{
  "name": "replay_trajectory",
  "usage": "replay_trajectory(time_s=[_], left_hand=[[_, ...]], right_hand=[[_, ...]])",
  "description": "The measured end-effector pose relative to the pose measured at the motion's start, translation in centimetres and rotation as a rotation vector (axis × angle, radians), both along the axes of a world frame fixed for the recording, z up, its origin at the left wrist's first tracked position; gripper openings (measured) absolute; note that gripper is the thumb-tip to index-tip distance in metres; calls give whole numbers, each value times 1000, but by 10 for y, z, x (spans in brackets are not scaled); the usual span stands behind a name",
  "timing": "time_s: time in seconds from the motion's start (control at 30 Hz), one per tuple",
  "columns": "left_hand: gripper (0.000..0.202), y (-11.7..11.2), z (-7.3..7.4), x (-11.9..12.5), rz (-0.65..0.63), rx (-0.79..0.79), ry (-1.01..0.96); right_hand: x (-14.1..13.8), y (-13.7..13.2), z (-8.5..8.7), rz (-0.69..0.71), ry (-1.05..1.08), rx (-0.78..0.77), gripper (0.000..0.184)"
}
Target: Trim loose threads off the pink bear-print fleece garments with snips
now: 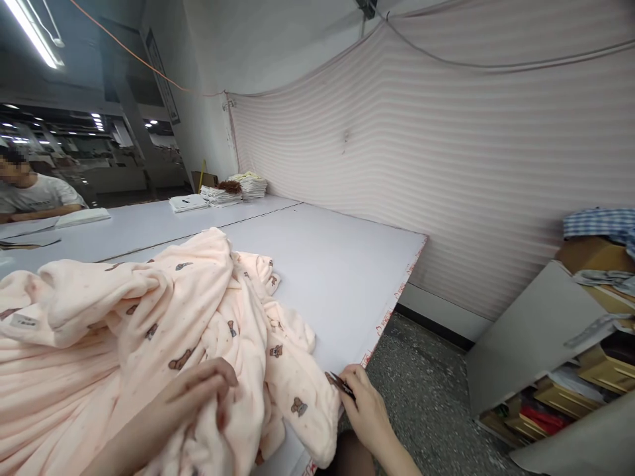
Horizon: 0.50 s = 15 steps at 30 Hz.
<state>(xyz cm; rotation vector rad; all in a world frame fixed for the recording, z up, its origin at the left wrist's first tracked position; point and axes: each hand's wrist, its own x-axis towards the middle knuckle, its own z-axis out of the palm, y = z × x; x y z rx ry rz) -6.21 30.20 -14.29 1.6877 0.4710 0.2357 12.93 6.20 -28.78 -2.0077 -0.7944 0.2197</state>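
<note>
In the head view, your left forearm reaches in from the lower left, lying across the pale pink fleece, and your left hand is bent at the knuckles, its fingers curling down to the right over the cloth. You cannot tell whether those fingers pinch a fold. Your right forearm rises from the bottom edge, right of centre, angled up and to the left; your right hand is closed around small dark snips, blades pointing up-left beside the fleece's right edge. The bear-printed fleece lies heaped over the near left of the white table.
</note>
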Motion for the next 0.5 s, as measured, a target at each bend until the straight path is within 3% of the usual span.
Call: replay_trajectory(time_s=[0.1, 0.13, 0.33, 0.5], left_hand=[[18, -7, -4, -2, -300, 300, 302], [19, -11, -8, 1, -328, 358, 345], [67, -43, -42, 38, -433, 365, 332], [19, -55, -71, 51, -325, 443, 271]], right_hand=[[11, 3, -1, -92, 113, 50, 22], [11, 5, -3, -110, 170, 64, 24], [-28, 37, -9, 18, 518, 257, 38], [-52, 38, -5, -37, 591, 369, 48]])
